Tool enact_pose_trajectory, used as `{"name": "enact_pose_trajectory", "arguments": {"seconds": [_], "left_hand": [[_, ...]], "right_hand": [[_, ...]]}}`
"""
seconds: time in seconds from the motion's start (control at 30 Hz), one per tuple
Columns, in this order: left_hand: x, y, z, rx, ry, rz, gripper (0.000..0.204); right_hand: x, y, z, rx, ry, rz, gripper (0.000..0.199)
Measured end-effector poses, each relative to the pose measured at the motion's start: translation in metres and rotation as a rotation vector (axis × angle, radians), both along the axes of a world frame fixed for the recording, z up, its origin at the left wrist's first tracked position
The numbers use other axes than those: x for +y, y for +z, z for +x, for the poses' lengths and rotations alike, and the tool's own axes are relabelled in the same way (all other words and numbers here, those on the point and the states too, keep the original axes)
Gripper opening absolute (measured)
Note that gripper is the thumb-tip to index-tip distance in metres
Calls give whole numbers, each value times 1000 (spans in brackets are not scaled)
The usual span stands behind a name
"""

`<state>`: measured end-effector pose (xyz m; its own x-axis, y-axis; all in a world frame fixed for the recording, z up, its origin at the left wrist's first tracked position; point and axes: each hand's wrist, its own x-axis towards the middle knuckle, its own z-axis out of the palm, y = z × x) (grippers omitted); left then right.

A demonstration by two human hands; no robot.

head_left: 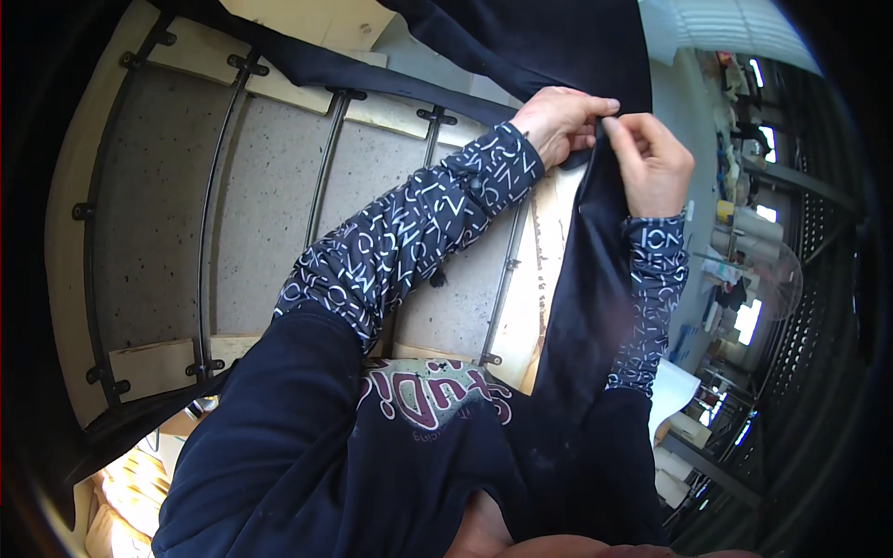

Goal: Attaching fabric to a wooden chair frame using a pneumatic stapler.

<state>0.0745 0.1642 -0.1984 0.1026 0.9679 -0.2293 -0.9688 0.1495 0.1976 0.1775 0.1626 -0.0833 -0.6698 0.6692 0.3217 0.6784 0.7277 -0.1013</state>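
Note:
Black fabric (591,251) hangs as a long strip down the right side of a wooden frame (544,279). At the frame's upper right corner my left hand (558,123) pinches the fabric's edge between thumb and fingers. Right beside it, almost touching, my right hand (656,166) grips the same edge with its fingertips closed. More dark cloth (567,42) stretches beyond my hands at the top. Exactly how the edge is folded between my fingertips is too small to tell.
Thin dark metal rods (321,172) cross the frame, held by small black clips (435,116). Behind the rods lies a speckled grey surface (270,177). A black cloth band (307,70) runs along the far rail. At the right is a workshop with shelves, rolls and a round fan (777,279).

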Motion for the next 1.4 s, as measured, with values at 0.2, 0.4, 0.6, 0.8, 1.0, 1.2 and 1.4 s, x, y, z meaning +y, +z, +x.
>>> {"name": "enact_pose_trajectory", "arguments": {"seconds": [0.2, 0.4, 0.6, 0.8, 1.0, 1.2, 1.4], "left_hand": [[-8, -6, 4, -72, 28, 62, 7], [-8, -12, 3, 16, 29, 111, 11], [-15, -20, -2, 43, 47, 141, 13], [-14, -6, 6, 7, 25, 166, 11], [-14, -14, -6, -25, -32, 215, 11], [-11, -11, -11, 141, -68, 220, 19], [-19, -1, -7, -65, -242, 219, 11]], "right_hand": [[100, -16, 97, 517, -500, -836, 49], [106, -68, 99, 443, -319, -613, 44], [95, -79, 83, 192, -107, -221, 42], [81, -64, 90, 361, -123, -284, 41], [85, -29, 87, 744, -136, -874, 54], [81, -10, 56, 791, -346, -922, 62], [73, -19, 51, 686, -320, -766, 53]]}}
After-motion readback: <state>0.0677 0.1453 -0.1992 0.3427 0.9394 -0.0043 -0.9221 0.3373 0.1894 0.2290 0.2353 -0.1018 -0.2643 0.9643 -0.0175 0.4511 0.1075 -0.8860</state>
